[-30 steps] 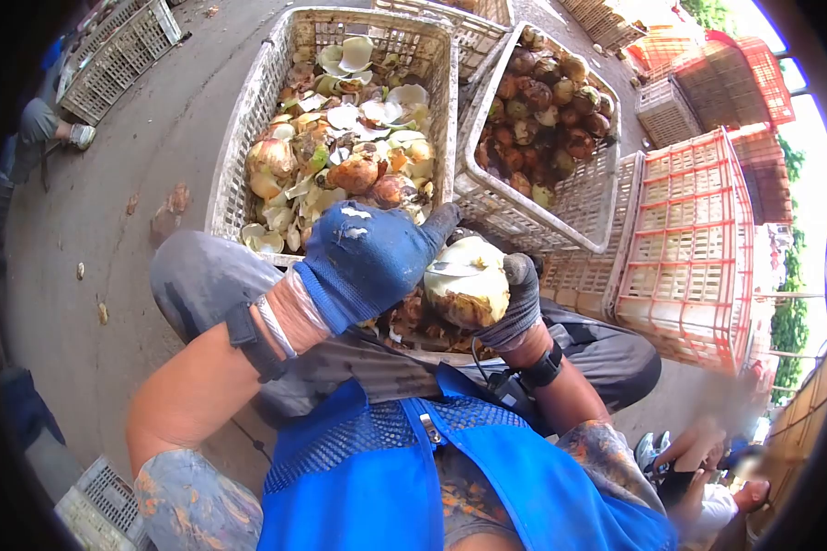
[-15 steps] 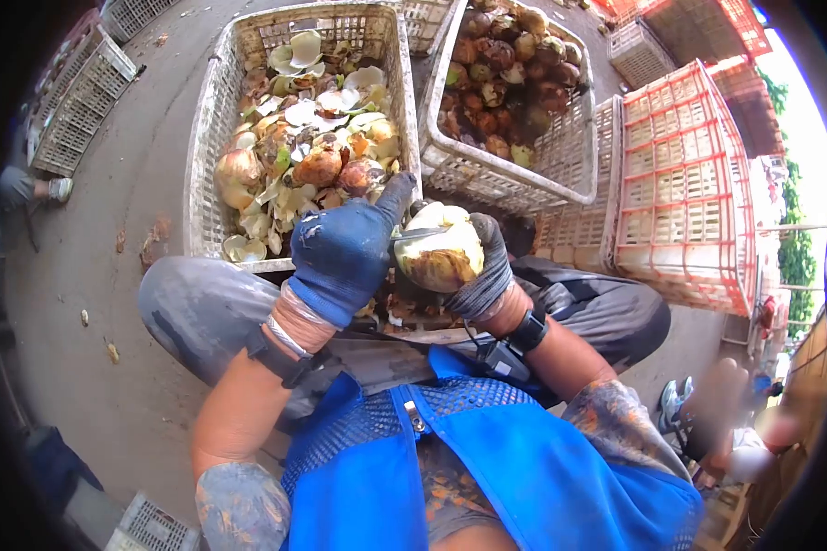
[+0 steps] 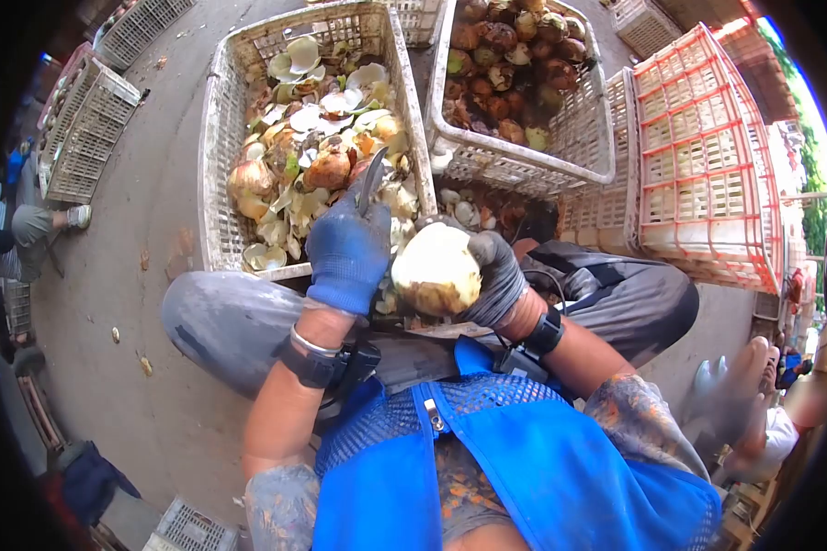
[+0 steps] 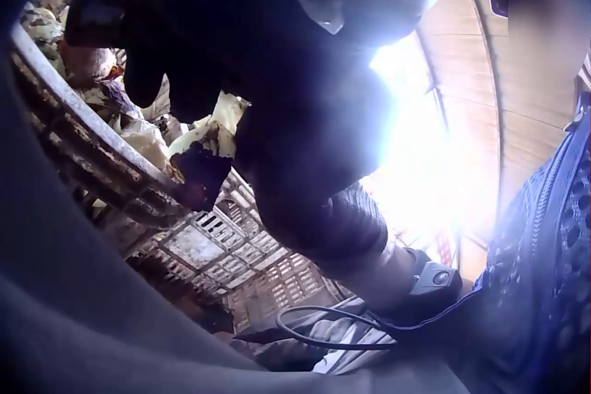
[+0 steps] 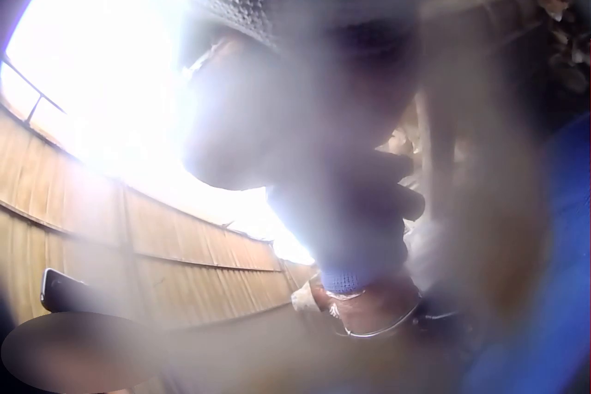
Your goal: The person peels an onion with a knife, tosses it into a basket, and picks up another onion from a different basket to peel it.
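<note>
1. Find the onion (image 3: 435,262) first: in the right hand (image 3: 503,275), above the lap, near the close edge of the plastic crate (image 3: 213,174) heaped with peelings. Mostly pale and bare, with a brown patch low on the side toward the body.

2. Support with dark-gloved fingers curled round the onion's right side, as shown. Avoid crushing; probably slick where stripped.

3. Hold the knife (image 3: 373,179) securely in the blue-gloved left hand (image 3: 347,246), fingers closed in around the handle. Cannot tell the exact finger placement there, with the handle hidden.

4. Roll the brown patch up toward the knife before cutting; likely the main part left to clean.

5. Lower the blade from pointing up and away, apart from the onion, to lie almost flat against the skin. Shave thinly, to spare good flesh.

6. Stroke away from the right fingers, and shift grip between cuts rather than during one. Mind especially the dark fingertip showing at the onion's top edge.

7. Let scraps fall into the peelings crate, well clear of the brown-skinned onions (image 3: 515,55) in the crate beyond.

8. Judge by the head view; trust little in the wrist views, with so much glare and blur.
</note>
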Tool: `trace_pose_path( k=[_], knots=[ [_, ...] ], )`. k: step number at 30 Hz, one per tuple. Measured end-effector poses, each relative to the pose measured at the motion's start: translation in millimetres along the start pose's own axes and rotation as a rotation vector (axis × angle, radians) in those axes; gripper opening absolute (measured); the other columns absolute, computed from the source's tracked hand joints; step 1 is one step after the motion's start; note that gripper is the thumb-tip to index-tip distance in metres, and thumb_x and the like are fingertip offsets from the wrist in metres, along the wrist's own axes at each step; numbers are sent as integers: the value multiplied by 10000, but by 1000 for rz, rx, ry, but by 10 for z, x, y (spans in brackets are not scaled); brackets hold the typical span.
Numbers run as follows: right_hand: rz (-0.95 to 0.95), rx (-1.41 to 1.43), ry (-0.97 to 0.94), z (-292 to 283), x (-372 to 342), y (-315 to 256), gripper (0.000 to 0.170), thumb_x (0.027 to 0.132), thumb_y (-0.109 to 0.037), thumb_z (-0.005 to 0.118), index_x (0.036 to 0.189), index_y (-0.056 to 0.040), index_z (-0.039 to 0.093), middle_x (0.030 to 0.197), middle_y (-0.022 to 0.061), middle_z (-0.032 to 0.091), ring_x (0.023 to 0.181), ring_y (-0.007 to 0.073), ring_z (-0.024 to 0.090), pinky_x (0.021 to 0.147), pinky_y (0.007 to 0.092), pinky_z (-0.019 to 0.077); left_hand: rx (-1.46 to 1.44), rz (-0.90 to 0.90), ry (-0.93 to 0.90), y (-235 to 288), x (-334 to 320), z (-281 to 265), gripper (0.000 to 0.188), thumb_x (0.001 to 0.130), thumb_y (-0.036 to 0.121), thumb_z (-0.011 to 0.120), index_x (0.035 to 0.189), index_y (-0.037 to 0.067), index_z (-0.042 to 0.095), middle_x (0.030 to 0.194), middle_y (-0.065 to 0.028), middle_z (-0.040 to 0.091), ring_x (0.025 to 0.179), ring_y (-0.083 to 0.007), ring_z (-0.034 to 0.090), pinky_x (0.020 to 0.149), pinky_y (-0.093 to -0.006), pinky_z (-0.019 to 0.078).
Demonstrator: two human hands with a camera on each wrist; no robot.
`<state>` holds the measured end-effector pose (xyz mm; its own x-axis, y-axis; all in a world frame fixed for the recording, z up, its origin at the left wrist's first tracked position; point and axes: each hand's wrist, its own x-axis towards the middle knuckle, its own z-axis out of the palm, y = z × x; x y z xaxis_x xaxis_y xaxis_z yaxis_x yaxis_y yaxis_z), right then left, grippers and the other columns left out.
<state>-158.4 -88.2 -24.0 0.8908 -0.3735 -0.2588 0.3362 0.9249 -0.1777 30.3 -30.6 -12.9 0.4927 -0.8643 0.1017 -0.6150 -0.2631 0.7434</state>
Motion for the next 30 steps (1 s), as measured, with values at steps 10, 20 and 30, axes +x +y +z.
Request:
trace_pose_path(
  k=[10, 20, 30],
  knots=[
    [-82, -15, -28, 18, -134, -369, 784, 711, -257, 825, 1389, -1, 524, 1279, 224, 653, 1142, 413, 663, 987, 558, 559, -66, 256, 46, 228, -313, -517, 279, 834, 45, 735, 1109, 75, 775, 947, -171, 765, 835, -315, 756, 746, -372, 603],
    [-277, -589, 3, 616, -8, -403, 846, 601, -95, 868, 1381, -28, 549, 1267, 124, 661, 1198, 254, 633, 1060, 385, 502, -588, -96, -413, 257, -568, -414, 473, 889, -8, 610, 1361, -30, 601, 903, -37, 730, 705, -86, 650, 612, -232, 526],
    [-142, -746, 87, 620, -168, -393, 827, 794, -375, 840, 1434, 2, 477, 1290, 114, 623, 1158, 205, 633, 1001, 361, 544, -305, 508, -24, 411, -330, -473, 464, 849, -44, 641, 1280, 109, 722, 1178, -143, 746, 921, -300, 754, 779, -368, 601]
  ],
)
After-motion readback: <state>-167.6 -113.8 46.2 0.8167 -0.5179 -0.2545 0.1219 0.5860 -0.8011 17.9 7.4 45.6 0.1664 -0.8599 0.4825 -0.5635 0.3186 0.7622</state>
